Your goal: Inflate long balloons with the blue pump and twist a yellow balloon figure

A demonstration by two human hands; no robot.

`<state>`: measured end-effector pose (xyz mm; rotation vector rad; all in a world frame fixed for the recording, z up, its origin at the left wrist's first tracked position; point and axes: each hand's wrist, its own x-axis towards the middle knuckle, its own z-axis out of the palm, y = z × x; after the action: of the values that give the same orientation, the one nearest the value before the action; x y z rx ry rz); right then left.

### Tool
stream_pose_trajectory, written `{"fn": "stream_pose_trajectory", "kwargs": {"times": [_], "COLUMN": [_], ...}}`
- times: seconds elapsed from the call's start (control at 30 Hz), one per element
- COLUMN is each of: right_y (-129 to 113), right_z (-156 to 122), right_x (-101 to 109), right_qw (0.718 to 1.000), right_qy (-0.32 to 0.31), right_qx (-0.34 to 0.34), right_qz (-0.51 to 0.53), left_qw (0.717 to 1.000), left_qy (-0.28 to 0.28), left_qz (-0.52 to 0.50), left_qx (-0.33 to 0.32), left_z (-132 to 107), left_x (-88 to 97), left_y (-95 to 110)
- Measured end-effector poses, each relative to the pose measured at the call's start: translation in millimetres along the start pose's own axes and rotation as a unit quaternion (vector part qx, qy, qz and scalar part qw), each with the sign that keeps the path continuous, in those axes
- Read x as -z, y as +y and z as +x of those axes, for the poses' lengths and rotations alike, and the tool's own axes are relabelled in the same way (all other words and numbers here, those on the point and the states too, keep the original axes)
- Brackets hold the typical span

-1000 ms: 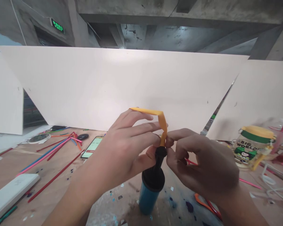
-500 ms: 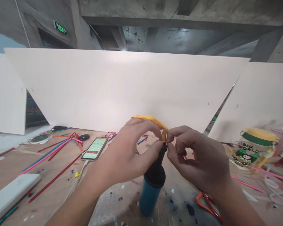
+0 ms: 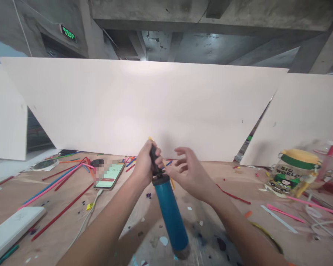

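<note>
My left hand (image 3: 150, 160) is wrapped around the black top part of a balloon hand pump (image 3: 172, 218) with a blue barrel. The pump leans, its top toward the left and its lower end near the table's front. A small bit of yellow balloon (image 3: 150, 139) shows above my left fist; the rest is hidden. Just right of the pump's top, my right hand (image 3: 187, 173) has its fingers apart and curved, with nothing visible in them.
A phone (image 3: 111, 176) with a cable and long modelling balloons (image 3: 62, 177) lie at left, with a white power bank (image 3: 15, 227) nearer. A yellow-lidded jar (image 3: 292, 173) stands at right. White boards (image 3: 144, 107) stand along the back.
My left hand has gone from pinching the yellow balloon at the nozzle to gripping the pump's black top. The pump has tilted left, and my right hand has moved left and opened.
</note>
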<state>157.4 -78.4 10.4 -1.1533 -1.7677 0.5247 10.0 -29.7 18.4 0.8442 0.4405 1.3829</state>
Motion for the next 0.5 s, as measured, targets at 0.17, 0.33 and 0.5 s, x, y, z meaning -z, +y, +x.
{"fn": "stream_pose_trajectory", "kwargs": {"times": [0.17,0.33,0.5], "right_y": [-5,-24,-35], "right_z": [-17,-54,-116], "right_x": [-22,-29,-16], "right_qw": [0.923,0.778,0.775], "right_qy": [-0.248,-0.257,-0.252], "right_qx": [-0.215,-0.416,-0.41], "right_qz": [0.202,0.395,0.41], "left_qw": [0.978,0.963,0.962], "left_qy": [0.081,0.139,0.15], "left_qz": [-0.19,-0.216,-0.211], "left_qx": [0.011,0.08,0.086], "left_z": [16,32,28], "left_x": [26.5,49.7,53.3], "left_y": [9,18,43]}}
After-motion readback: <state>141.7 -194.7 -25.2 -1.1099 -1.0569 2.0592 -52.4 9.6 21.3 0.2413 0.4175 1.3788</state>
